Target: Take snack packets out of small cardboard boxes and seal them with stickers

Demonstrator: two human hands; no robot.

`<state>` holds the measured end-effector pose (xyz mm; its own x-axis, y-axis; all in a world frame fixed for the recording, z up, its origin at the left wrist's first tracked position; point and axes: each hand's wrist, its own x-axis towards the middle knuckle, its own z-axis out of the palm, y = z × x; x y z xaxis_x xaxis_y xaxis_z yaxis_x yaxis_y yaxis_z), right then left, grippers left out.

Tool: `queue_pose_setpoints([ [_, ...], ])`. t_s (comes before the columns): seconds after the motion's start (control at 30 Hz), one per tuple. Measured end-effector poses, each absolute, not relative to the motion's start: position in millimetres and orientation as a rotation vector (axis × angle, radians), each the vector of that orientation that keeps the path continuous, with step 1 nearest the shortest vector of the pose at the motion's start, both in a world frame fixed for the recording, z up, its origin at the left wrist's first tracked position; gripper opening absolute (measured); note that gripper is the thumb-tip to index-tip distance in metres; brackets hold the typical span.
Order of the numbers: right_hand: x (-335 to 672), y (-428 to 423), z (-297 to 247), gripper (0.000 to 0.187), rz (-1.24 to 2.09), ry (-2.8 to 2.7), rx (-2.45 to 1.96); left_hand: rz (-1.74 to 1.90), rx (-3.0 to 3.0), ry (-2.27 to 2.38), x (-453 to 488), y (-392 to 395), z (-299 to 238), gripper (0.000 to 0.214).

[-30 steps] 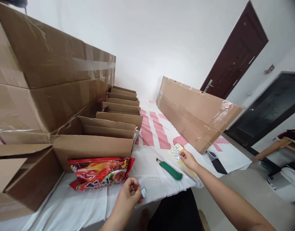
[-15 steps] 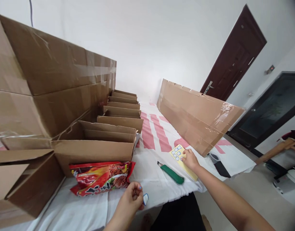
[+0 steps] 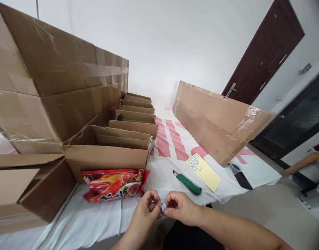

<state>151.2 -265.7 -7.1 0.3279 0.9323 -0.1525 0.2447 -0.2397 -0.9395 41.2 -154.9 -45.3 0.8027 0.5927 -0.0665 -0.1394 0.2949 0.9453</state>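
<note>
My two hands meet at the front edge of the table. A small white sticker with a blue border (image 3: 163, 207) shows between them. My right hand (image 3: 184, 209) pinches it between thumb and fingers. My left hand (image 3: 146, 211) is closed, thumb and finger at the sticker's left side; a tiny blue dot shows at a fingertip. Just beyond my left hand lies a red food packet (image 3: 115, 185) against a cardboard box. To the right, a green utility knife (image 3: 189, 184) rests with its blade tip out. A yellow sheet with several similar stickers (image 3: 207, 175) lies past it.
A row of open cardboard boxes (image 3: 107, 156) runs back along the left, before a tall taped cardboard wall (image 3: 71, 76). A cardboard panel (image 3: 214, 118) stands at the right. A clear cup (image 3: 235, 167) and a black flat object (image 3: 243, 181) lie near the right edge.
My right hand has left the yellow sheet and come over to the sticker beside my left hand. One more sticker position on the sheet now shows uncovered. The view has shifted slightly.
</note>
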Motion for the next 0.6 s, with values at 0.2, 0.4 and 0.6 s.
queue_pose_setpoints([
  [0.2,232.1,-268.8,4.7,0.028,0.669,-0.899,-1.967,0.547,1.155,0.502,33.3,-152.0,-29.0,0.027],
  [0.4,359.5,-289.6,15.7,0.027,0.433,-0.573,-2.33,0.595,1.17,0.543,32.8,-153.5,-28.6,0.026],
  [0.6,395.1,-294.5,-3.8,0.031,0.398,-0.466,-2.606,0.562,1.238,0.536,37.7,-157.9,-37.8,0.027],
])
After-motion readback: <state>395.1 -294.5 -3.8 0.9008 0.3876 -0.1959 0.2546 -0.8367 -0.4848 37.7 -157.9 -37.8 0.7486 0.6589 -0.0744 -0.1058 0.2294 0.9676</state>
